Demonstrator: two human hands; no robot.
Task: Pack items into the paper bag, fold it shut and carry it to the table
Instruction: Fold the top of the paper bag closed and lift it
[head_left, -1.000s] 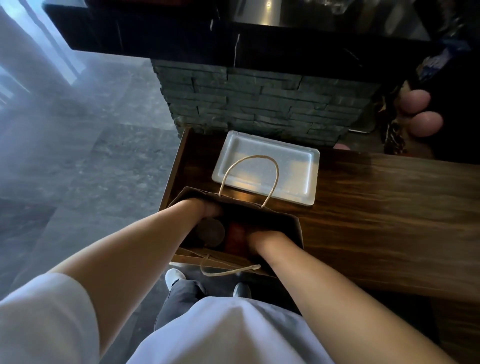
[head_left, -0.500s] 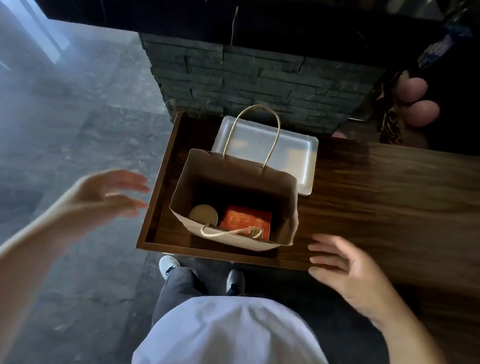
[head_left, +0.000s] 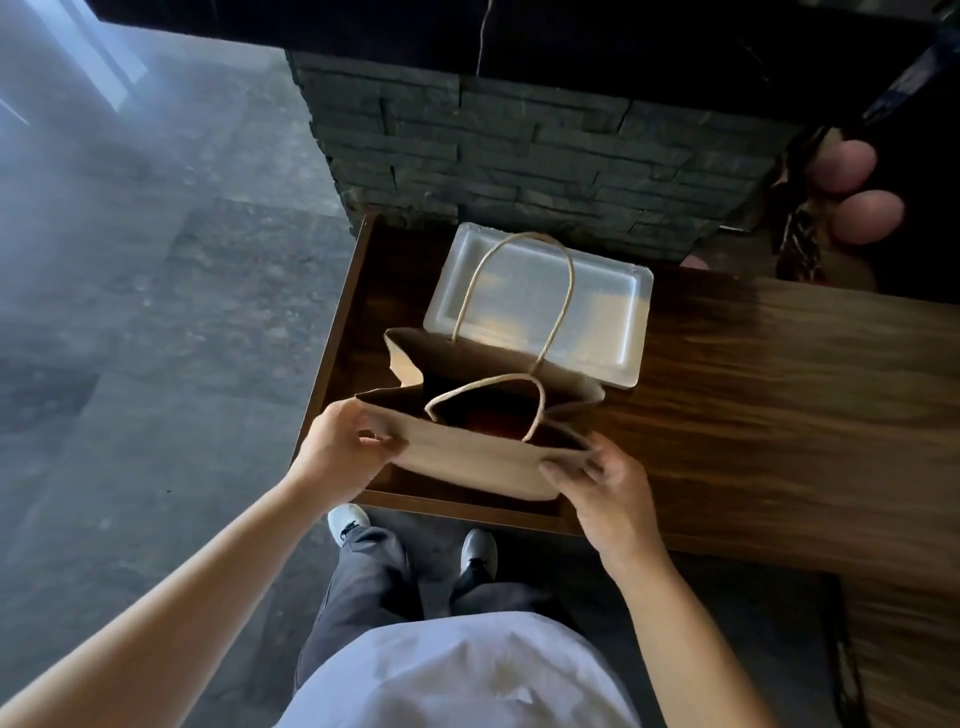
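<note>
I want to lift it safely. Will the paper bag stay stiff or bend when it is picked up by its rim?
The paper bag will probably flex: its near wall already bows where the left hand and right hand pinch it. Something reddish lies inside, so the bottom may sag. The twisted handle looks the safer grip.

White top (head_left: 457, 675), dark grey trousers (head_left: 374, 582), white-toed shoes (head_left: 347, 521).
</note>
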